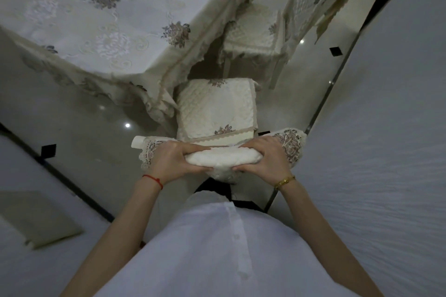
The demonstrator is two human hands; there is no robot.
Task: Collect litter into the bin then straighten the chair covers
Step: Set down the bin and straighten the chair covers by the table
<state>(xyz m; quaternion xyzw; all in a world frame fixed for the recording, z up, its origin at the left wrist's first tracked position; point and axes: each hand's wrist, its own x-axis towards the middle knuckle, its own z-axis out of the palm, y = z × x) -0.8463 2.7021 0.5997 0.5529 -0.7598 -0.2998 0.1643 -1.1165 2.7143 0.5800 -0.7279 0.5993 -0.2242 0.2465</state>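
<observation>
- We take the nearest chair's seat cushion (216, 109) as our landmark; it sits tucked against the hanging corner of the tablecloth (103, 19).
- On the near side of that cushion, our left hand (172, 160) and right hand (264, 160) both grip the chair cover (222, 159) bunched over the top of the chair back.
- Each hand's fingers curl over the roll of white fabric, with the thumbs pressed beneath it, so both are clamped on the cloth.
- The cover's lace ends with flower embroidery stick out past each hand, to the left and right of the cushion's near edge.
- A red string (153, 179) circles our left wrist and a gold bracelet (284, 182) our right.
- Beyond the cushion, farther along the table, stands a second chair (253, 34) with its own quilted cover draped over the back.
- Left of the cushion is glossy tiled floor (79, 125) with small black diamond insets.
</observation>
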